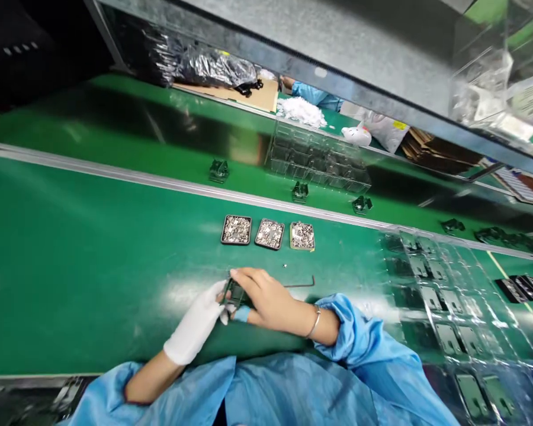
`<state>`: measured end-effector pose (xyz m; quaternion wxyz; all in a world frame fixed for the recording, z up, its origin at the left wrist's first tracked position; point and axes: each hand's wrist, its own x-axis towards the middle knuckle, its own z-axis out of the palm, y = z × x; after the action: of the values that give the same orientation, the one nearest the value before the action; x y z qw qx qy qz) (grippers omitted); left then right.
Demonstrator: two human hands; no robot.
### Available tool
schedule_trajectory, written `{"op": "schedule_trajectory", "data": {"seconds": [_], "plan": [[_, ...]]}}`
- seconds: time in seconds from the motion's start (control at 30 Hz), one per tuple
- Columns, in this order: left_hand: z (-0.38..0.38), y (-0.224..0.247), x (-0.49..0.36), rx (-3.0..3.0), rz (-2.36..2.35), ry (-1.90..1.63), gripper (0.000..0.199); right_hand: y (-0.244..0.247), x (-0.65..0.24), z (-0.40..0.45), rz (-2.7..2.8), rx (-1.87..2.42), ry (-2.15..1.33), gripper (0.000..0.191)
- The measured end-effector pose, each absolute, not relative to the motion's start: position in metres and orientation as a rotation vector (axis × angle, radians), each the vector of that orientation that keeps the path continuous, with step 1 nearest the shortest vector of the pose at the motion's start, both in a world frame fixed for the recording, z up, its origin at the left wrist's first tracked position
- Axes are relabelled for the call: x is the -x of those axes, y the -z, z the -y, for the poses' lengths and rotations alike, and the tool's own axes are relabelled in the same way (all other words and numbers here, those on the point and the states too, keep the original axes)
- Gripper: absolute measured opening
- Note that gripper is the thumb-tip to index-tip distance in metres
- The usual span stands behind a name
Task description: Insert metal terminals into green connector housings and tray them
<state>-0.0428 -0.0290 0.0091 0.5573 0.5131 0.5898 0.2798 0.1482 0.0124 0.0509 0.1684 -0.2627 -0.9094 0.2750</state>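
Observation:
Between my two hands, just in front of my chest, is a small dark metal-and-plastic part [234,294] whose kind I cannot make out. My left hand [199,322], in a white glove, grips it from the left with closed fingers. From the right, my bare right hand [266,297] closes over the same part, hiding much of it; a blue wrap covers its thumb. An L-shaped hex key [302,285] lies beside my right hand. Beyond it sits a tiny metal piece [285,265]. Farther off stand three small trays of metal bits: left [236,229], middle [269,234], right [302,235].
A clear plastic tray [453,296] with several dark plates covers the right side. Behind a metal rail [173,187], dark assemblies [219,170] stand on a green strip. Clear bins [320,160] and a low overhead shelf [337,71] lie beyond. A person's blue sleeve [315,94] shows at the back.

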Motion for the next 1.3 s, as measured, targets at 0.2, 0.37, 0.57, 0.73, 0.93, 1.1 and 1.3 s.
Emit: {"op": "schedule_trajectory", "data": {"seconds": [0.2,0.37,0.57,0.73,0.93,1.1,1.3], "plan": [[0.004,-0.025,0.069,-1.678,-1.511,-0.482,0.039,-0.022,-0.169,-0.021,2.504,0.734,-0.939,0.075],[-0.081,-0.048,0.063,-2.194,-1.803,-0.212,0.034,-0.026,-0.178,-0.028,2.454,0.743,-0.915,0.074],[-0.128,-0.046,0.034,-2.291,-1.837,0.086,0.026,-0.012,-0.191,-0.032,2.115,0.973,-0.809,0.042],[-0.129,-0.048,0.035,-2.350,-1.840,0.228,0.030,-0.003,-0.192,-0.038,2.103,0.983,-0.772,0.034],[-0.127,-0.047,0.044,-2.316,-1.905,0.204,0.036,-0.005,-0.192,-0.039,2.173,0.990,-0.729,0.028],[-0.133,-0.039,0.040,-2.341,-1.930,0.169,0.036,-0.003,-0.186,-0.038,2.259,0.968,-0.775,0.028],[-0.125,-0.055,0.039,-2.277,-1.866,0.305,0.032,-0.018,-0.179,-0.029,2.397,1.075,-0.769,0.029]]}}
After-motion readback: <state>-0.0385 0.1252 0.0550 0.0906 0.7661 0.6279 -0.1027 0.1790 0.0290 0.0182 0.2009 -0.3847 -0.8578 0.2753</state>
